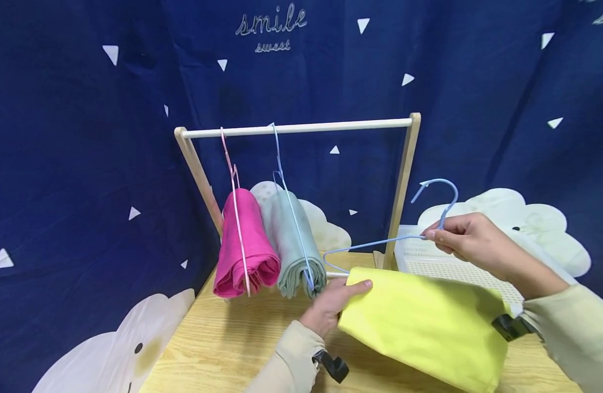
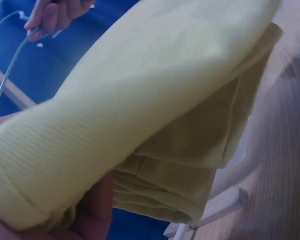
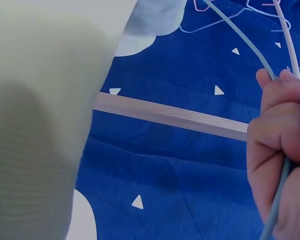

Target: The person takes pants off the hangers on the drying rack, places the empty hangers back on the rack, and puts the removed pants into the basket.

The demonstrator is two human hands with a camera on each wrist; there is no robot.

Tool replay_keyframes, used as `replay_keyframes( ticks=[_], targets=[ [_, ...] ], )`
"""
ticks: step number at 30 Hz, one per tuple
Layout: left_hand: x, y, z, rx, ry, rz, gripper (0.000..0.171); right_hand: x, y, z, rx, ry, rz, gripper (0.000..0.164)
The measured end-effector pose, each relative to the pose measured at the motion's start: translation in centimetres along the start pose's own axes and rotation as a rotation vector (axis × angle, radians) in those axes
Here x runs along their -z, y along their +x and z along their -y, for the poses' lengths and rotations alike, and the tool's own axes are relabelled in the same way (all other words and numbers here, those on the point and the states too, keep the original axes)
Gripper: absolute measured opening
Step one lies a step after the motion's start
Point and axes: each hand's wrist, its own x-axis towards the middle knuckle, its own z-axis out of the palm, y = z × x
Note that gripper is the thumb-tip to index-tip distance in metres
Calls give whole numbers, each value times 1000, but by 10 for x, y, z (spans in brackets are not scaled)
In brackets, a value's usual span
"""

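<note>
A blue hanger [image 1: 375,243] hangs from my right hand [image 1: 471,240], which pinches it just below its hook. Beneath it spreads a folded yellow cloth [image 1: 424,327]; in the head view the hanger's lower left corner runs in behind the cloth's upper edge. My left hand [image 1: 328,305] grips the cloth's left end, thumb on top and fingers underneath. In the left wrist view the cloth [image 2: 119,115] shows several loose layers below a rounded fold. The right wrist view shows my curled right-hand fingers [image 3: 285,115] around the hanger wire.
Left of my hands stands a wooden rack with a white rail [image 1: 331,127]. From it hang a rolled pink cloth [image 1: 247,234] on a pink hanger and a grey-green cloth [image 1: 294,234] on a blue hanger. A white perforated basket [image 1: 409,256] sits behind my right hand on the wooden table [image 1: 198,344].
</note>
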Motion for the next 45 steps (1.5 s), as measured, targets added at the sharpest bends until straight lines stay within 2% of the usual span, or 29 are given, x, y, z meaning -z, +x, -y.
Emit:
replay_keyframes(
  ticks=[4,8,14,23,31,36,38,45],
  targets=[
    [-3,0,0,-36,45,-77,28,0,-1,-1,6,-12,-8,29],
    [-3,1,-2,-52,36,-89,29,1,-1,-2,-13,-4,-16,32],
    [0,4,0,-19,15,-8,24,1,-1,-3,-35,14,-13,30],
    [1,6,2,-15,0,90,23,0,0,-6,-10,-10,-31,31],
    [-2,5,2,-15,35,111,24,-2,2,-4,-7,-8,-28,32],
    [-4,4,3,5,48,118,26,-4,1,-6,31,-48,-36,27],
    [-6,3,4,12,52,112,26,-4,1,-7,60,-76,-52,27],
    [-13,-2,3,7,64,4,26,-7,-2,-8,79,-172,-79,35]
  ],
)
